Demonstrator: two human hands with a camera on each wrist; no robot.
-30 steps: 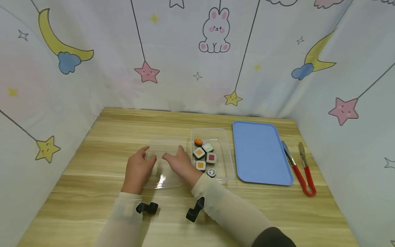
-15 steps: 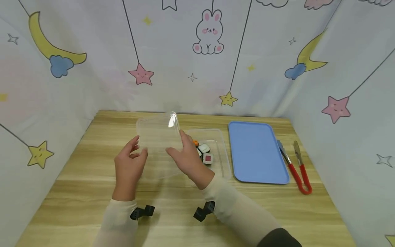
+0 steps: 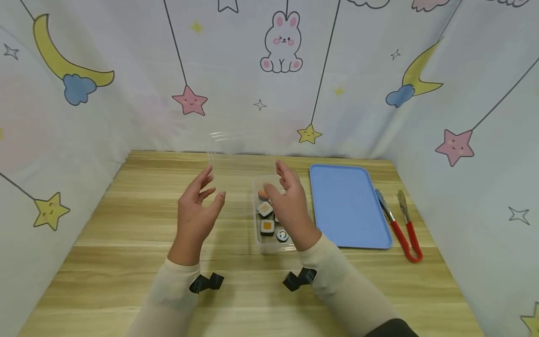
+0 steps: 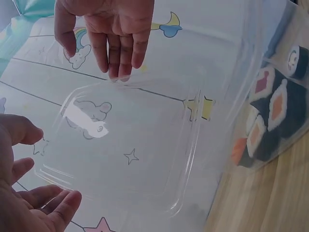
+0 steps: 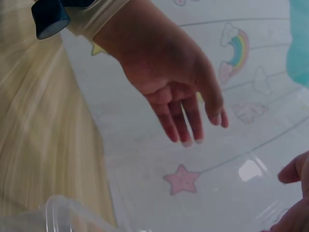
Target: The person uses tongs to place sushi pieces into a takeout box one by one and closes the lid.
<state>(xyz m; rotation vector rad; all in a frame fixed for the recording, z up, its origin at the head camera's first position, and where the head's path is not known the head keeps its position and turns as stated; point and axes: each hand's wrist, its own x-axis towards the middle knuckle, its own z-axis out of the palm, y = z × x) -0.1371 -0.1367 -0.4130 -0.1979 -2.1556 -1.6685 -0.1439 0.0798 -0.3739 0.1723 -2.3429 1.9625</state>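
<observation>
A transparent plastic lid [image 3: 242,152] is raised above the table and tilted, its far edge up against the curtain in the head view. My left hand [image 3: 197,213] holds its left side, thumb toward me and fingers round the edge. At the opposite side my right hand [image 3: 291,203] holds the lid with its thumb apart from the fingers. Under the right hand stands a transparent plastic container [image 3: 262,248] with several sushi pieces [image 3: 267,227] in it. That hand hides part of them. In the left wrist view the lid [image 4: 130,169] spans between both hands.
To the right of the container lies a blue tray [image 3: 351,206]. Red-handled tongs [image 3: 411,238] rest spread beside the tray's right edge. A white curtain [image 3: 236,84] printed with stars and a rabbit encloses the wooden table [image 3: 139,224] at the back and sides.
Both hands have lifted the lid off the table left of the container and tilted it up. They have then moved right with it, partly over the container.
</observation>
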